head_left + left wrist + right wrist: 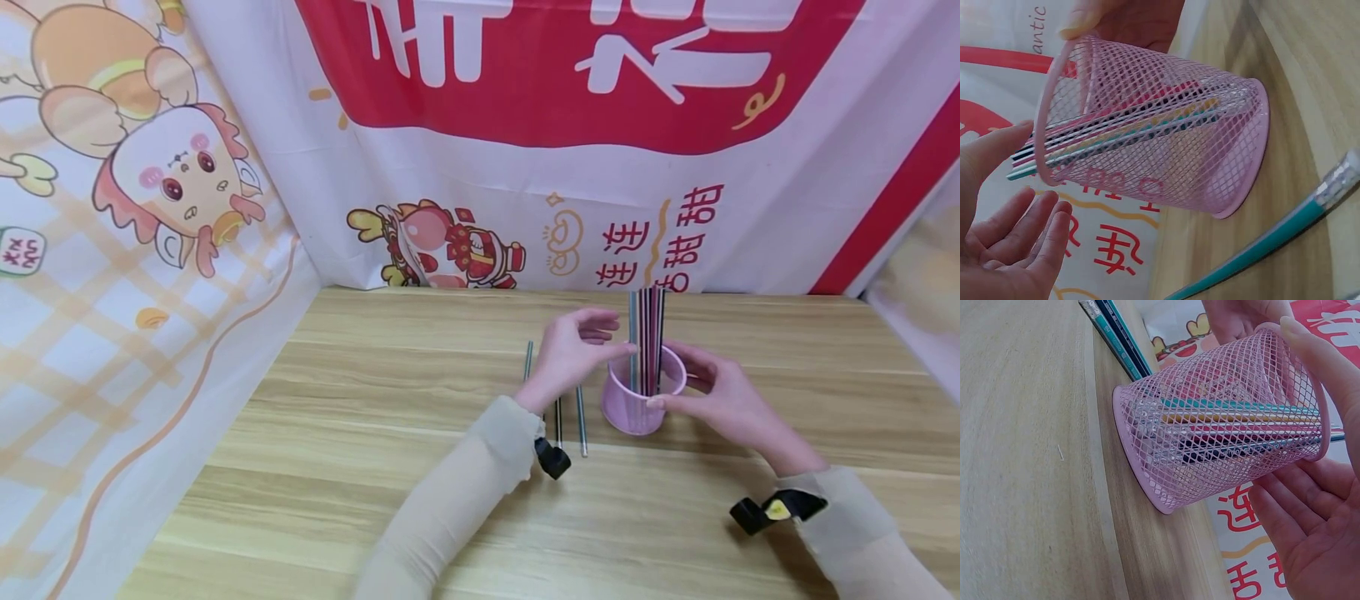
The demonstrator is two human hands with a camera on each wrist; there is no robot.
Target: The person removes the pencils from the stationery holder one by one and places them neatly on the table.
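Observation:
A pink mesh pencil cup (632, 419) stands upright on the wooden table, with several pencils (647, 337) leaning inside and rising above its rim. My right hand (723, 398) holds the cup from the right, thumb over the near rim and fingers round the far side. On the cup's left, my left hand (568, 348) has its fingers extended. Its thumb reaches right up to the pencils' upper ends, and in the left wrist view the other fingers (1035, 231) spread apart with nothing between them. Through the mesh, teal, yellow, pink and black pencils (1229, 428) show.
Several loose pencils (582, 423) lie left of the cup, partly hidden under my left wrist; one is a green pencil (1254, 245) with a silvery end. A printed cloth (465, 183) hangs behind the table (360, 400), and another patterned cloth (150, 333) borders it on the left.

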